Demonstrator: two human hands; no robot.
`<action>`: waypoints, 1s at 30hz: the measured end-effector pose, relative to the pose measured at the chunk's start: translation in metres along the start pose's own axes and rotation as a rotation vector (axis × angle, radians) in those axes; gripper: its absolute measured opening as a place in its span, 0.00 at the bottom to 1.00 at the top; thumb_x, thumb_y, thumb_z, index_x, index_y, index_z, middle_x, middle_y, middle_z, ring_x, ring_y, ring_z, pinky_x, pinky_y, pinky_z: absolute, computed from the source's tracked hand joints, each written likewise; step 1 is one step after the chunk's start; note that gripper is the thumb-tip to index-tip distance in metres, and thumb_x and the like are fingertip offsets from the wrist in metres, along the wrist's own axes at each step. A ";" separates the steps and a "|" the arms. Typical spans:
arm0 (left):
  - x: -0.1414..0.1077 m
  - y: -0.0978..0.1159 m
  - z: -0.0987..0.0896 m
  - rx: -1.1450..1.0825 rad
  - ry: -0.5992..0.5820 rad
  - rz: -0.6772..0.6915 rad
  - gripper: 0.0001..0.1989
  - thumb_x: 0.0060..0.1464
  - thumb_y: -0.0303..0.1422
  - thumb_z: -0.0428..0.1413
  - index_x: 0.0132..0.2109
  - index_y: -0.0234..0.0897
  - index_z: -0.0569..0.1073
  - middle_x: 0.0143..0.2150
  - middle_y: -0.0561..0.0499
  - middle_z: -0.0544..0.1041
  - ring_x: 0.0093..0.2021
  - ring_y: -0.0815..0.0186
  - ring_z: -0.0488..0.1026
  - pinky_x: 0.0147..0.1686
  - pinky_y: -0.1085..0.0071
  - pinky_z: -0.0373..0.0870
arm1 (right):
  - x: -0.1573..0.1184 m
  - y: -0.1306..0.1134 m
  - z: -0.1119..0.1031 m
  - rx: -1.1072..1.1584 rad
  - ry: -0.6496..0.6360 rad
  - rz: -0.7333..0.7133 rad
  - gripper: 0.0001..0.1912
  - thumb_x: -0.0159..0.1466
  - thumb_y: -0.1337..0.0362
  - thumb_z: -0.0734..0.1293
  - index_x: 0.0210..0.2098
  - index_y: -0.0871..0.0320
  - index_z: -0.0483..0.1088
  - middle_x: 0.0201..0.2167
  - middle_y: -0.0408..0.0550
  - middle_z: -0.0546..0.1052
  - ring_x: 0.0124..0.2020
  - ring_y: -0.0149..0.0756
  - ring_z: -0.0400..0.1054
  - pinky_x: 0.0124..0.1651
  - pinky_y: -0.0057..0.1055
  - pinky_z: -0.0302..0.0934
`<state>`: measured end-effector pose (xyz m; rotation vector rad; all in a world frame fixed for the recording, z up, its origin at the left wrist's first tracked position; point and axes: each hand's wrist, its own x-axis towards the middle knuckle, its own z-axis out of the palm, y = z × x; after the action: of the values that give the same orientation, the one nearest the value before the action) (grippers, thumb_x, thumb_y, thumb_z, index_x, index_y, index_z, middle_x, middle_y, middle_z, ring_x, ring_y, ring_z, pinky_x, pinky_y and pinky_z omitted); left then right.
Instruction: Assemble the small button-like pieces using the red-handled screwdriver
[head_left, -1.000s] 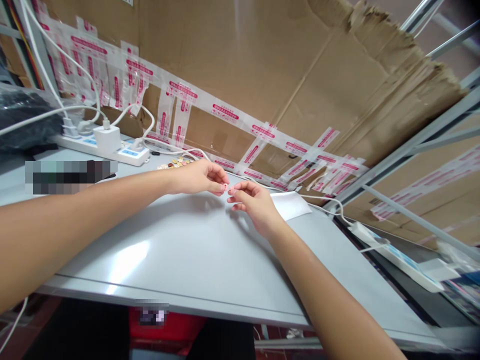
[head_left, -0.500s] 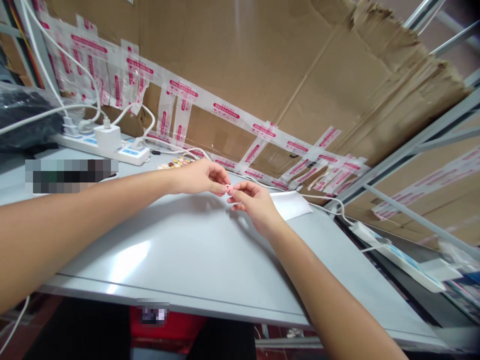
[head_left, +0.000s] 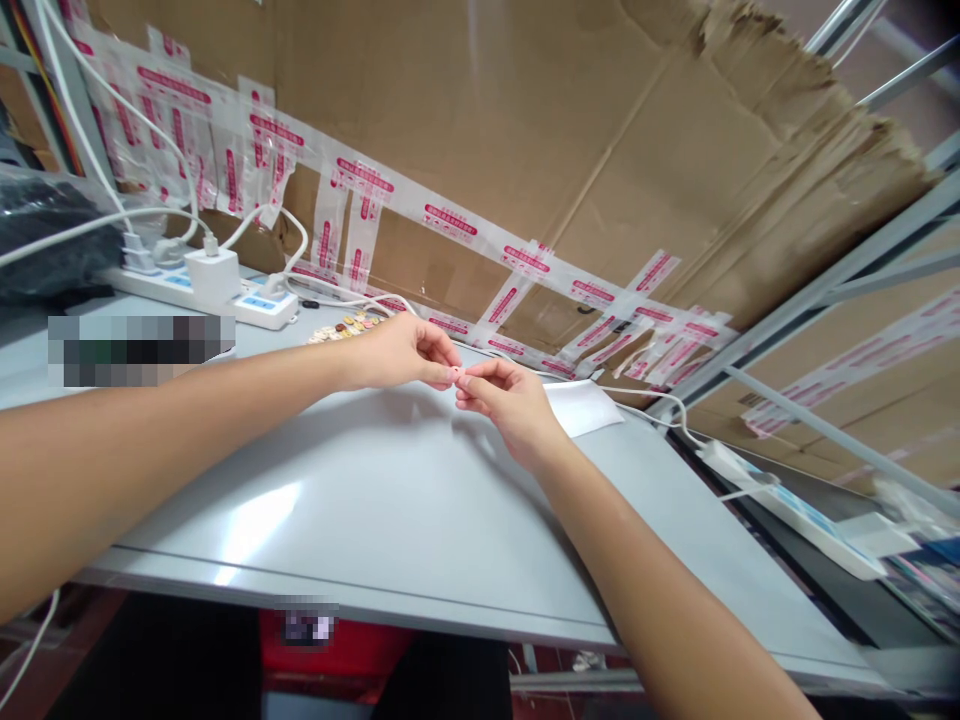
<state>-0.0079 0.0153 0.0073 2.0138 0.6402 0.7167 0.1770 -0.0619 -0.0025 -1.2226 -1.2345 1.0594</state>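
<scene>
Above the grey table (head_left: 337,510), my two hands meet around a small pink button-like piece (head_left: 457,373). My left hand (head_left: 397,352) pinches it between thumb and fingers from the left. From the right, the thumb and index finger of my right hand (head_left: 516,402) grip its other edge, covering much of it. A loose pile of small beige, yellow, brown and pink pieces (head_left: 341,328) lies behind my left wrist. Beyond my right hand is a white sheet of paper (head_left: 589,408), partly hidden by that hand.
A white power strip (head_left: 259,305) with plugs and cables stands at the back left; another power strip (head_left: 795,515) lies along the right side. A large taped cardboard sheet (head_left: 480,130) walls off the back. Black plastic-wrapped goods (head_left: 56,235) sit at far left.
My right fingers have closed in a little on the pink piece, so less of it shows. Both hands stay in nearly the same place.
</scene>
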 end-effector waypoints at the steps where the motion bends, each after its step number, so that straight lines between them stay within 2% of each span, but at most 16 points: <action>1: 0.000 -0.001 0.000 0.005 0.008 0.003 0.09 0.49 0.35 0.64 0.38 0.37 0.80 0.34 0.49 0.82 0.36 0.64 0.79 0.36 0.69 0.74 | 0.000 0.000 0.001 -0.003 0.006 0.001 0.16 0.46 0.58 0.79 0.27 0.59 0.73 0.26 0.45 0.78 0.28 0.32 0.72 0.39 0.35 0.71; 12: 0.000 0.004 0.006 -0.115 0.066 -0.027 0.11 0.48 0.35 0.65 0.38 0.35 0.79 0.34 0.48 0.82 0.38 0.63 0.79 0.40 0.67 0.75 | -0.003 -0.002 0.005 0.106 0.064 0.013 0.16 0.44 0.61 0.80 0.28 0.60 0.76 0.28 0.47 0.79 0.30 0.33 0.75 0.44 0.36 0.74; 16: 0.000 0.007 0.006 -0.096 0.073 -0.015 0.12 0.47 0.36 0.66 0.39 0.35 0.79 0.35 0.48 0.82 0.39 0.62 0.79 0.41 0.66 0.76 | -0.003 -0.003 0.005 0.085 0.074 -0.011 0.15 0.45 0.60 0.80 0.29 0.61 0.76 0.27 0.47 0.79 0.30 0.33 0.74 0.44 0.36 0.73; 23: 0.000 0.005 0.006 0.023 0.045 0.161 0.12 0.51 0.35 0.62 0.43 0.35 0.79 0.39 0.48 0.83 0.41 0.62 0.79 0.39 0.69 0.75 | -0.004 -0.006 0.003 0.006 0.065 -0.087 0.14 0.49 0.58 0.78 0.30 0.59 0.78 0.31 0.46 0.79 0.31 0.32 0.72 0.45 0.37 0.72; 30: -0.003 0.010 0.010 0.242 0.115 0.262 0.11 0.53 0.34 0.59 0.43 0.36 0.80 0.37 0.50 0.82 0.38 0.64 0.78 0.36 0.73 0.71 | -0.002 -0.006 -0.002 0.012 0.041 -0.082 0.16 0.48 0.57 0.79 0.31 0.58 0.75 0.31 0.45 0.79 0.31 0.31 0.72 0.44 0.36 0.71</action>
<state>-0.0014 0.0026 0.0105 2.3210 0.5556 0.9539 0.1786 -0.0646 0.0030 -1.1692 -1.2350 0.9763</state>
